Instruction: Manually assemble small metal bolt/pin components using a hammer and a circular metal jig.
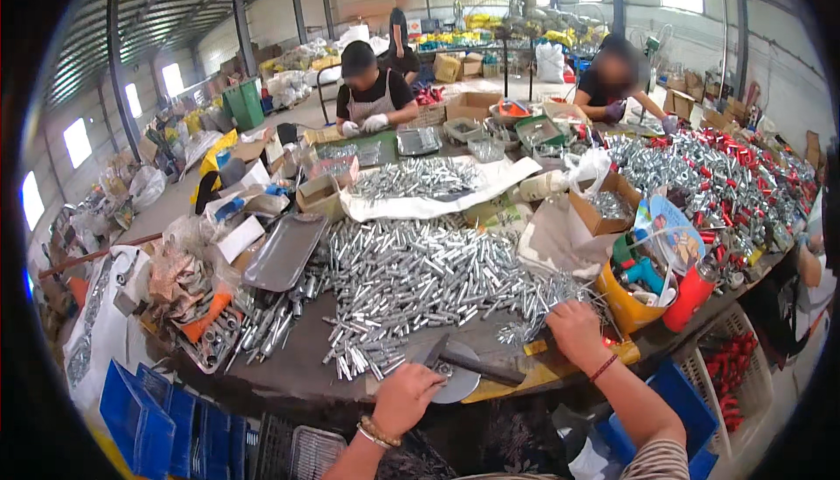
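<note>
My left hand [407, 399] is at the table's near edge, its thumb and fingers pinched together at the rim of a round metal disc [458, 387]. Whatever it pinches is too small to make out. Across the disc lies a hammer [481, 366] with a dark handle that points right. Farther right, my right hand [577, 333] dips with bent fingers to a small heap of thin metal pieces [522, 329]; its fingertips are partly hidden there. Beyond both hands spreads a large pile of silvery metal sleeves [411, 283].
A yellow bucket [632, 301] with tools and a red bottle [691, 294] stand right of my right hand. A grey tray [285, 252] sits left of the pile. Blue bins [166, 423] stand below the table at left. Two people [372, 99] work across the table; another stands farther back.
</note>
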A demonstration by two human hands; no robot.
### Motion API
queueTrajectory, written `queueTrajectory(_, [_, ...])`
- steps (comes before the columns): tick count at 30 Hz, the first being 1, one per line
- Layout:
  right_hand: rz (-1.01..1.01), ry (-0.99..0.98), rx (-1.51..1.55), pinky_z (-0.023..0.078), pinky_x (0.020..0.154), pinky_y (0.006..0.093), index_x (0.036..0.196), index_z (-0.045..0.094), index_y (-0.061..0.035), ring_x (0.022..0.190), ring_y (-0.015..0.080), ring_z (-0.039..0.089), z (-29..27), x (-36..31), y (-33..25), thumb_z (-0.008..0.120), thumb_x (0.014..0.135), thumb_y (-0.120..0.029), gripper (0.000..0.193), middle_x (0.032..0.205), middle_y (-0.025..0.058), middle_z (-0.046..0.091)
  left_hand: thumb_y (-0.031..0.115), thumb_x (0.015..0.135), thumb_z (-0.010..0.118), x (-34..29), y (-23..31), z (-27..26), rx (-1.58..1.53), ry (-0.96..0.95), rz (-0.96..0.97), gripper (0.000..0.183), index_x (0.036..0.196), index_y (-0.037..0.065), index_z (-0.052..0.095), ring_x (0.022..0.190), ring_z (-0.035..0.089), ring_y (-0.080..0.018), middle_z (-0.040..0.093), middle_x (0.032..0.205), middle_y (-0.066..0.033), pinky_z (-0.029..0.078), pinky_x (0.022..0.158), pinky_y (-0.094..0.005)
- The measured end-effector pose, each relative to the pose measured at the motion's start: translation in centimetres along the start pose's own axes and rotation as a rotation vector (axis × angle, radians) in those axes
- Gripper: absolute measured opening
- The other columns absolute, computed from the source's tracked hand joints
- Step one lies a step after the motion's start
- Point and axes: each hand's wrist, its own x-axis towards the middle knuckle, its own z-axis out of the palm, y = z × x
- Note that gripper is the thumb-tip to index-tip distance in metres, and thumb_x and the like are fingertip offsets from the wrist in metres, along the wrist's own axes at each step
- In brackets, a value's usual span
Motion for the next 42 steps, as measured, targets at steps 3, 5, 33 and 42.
queueTrajectory(3, [-0.036,0.103,0.097,0.052,0.077,0.0409,0.089,0.066,-0.0144,0.089,0.0265,0.064,-1.1,0.3,-2.1,0.064,0.082,-0.010,0.009,0.086,0.0045,0.063,0.020,0.088,0.075,0.1,0.0,-0.2,-0.027,-0.051,-0.029,0.016,0.100,0.010,0.077,0.095,0.065,-0.0318,0.070,0.097,-0.0091,0.052,0.086,-0.0430])
queueTrajectory(5, [0.017,0.120,0.329,0.053,0.073,0.0417,0.093,0.068,-0.0127,0.089,0.0282,0.065,-3.0,0.3,-5.1,0.065,0.083,-0.007,0.012,0.087,0.0060,0.064,0.022,0.086,0.078,-0.2,0.5,-0.6,-0.033,-0.010,-0.084,0.016,0.097,0.010,0.078,0.094,0.065,-0.0315,0.069,0.095,-0.0089,0.051,0.085,-0.0420])
queueTrajectory(33, [-0.071,-0.007,0.542,0.049,0.077,0.0390,0.088,0.067,-0.0092,0.087,0.0253,0.061,-1.7,0.4,-15.6,0.070,0.081,-0.007,0.008,0.089,0.0055,0.056,0.009,0.083,0.079,-1.0,0.8,-0.3,-0.038,0.087,-0.182,0.016,0.097,0.006,0.076,0.093,0.062,-0.0294,0.063,0.095,-0.0083,0.050,0.082,-0.0392])
queueTrajectory(42, [-0.128,0.031,0.527,0.048,0.076,0.0385,0.090,0.067,-0.0085,0.087,0.0246,0.060,-1.0,0.9,-15.4,0.067,0.078,-0.006,0.012,0.089,0.0046,0.055,0.007,0.083,0.079,-1.0,0.0,-0.2,0.003,0.081,-0.140,0.017,0.099,0.006,0.075,0.092,0.062,-0.0292,0.063,0.095,-0.0085,0.051,0.080,-0.0396])
